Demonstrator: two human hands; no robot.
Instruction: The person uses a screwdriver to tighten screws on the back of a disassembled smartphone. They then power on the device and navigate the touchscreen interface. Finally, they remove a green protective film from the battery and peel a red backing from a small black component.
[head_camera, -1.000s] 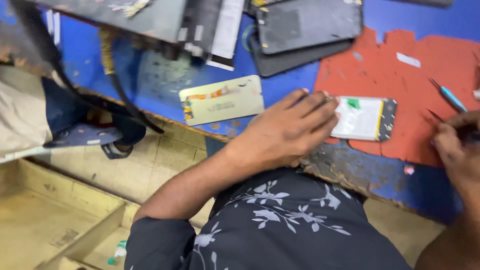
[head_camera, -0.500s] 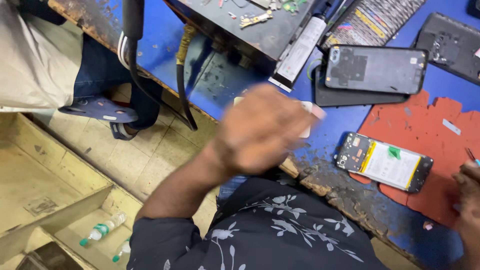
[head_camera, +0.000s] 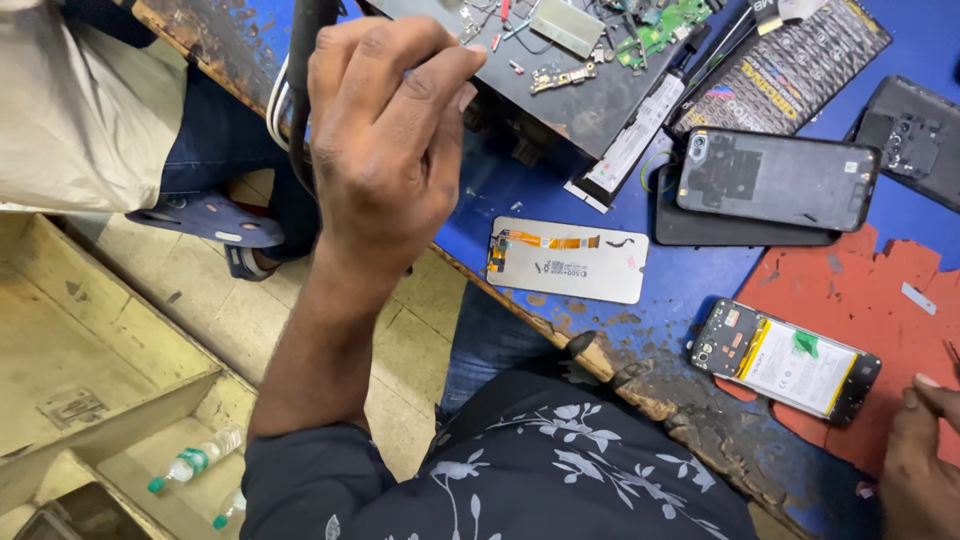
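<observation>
My left hand (head_camera: 385, 150) is raised over the near left corner of the blue workbench (head_camera: 520, 190), fingers bunched against the thumb. It covers part of a thick black cable (head_camera: 300, 60); I cannot tell whether it grips anything. My right hand (head_camera: 920, 460) rests at the lower right edge, mostly cut off, just right of an opened phone (head_camera: 785, 360) with its battery showing, which lies on a red mat (head_camera: 860, 290). A detached screen panel with an orange flex strip (head_camera: 570, 260) lies face down between the hands.
A dark metal box (head_camera: 590, 80) holding small circuit parts sits at the back. A phone in a black case (head_camera: 775, 180) and a dark patterned pack (head_camera: 790, 70) lie right of it. Another person's leg and blue sandal (head_camera: 205, 215) are at left. Plastic bottles (head_camera: 195, 460) lie on the floor.
My left hand has lifted off the bench by the opened phone and swung up to the left, towards the black cable. The view has shifted, bringing the dark box and phones into sight.
</observation>
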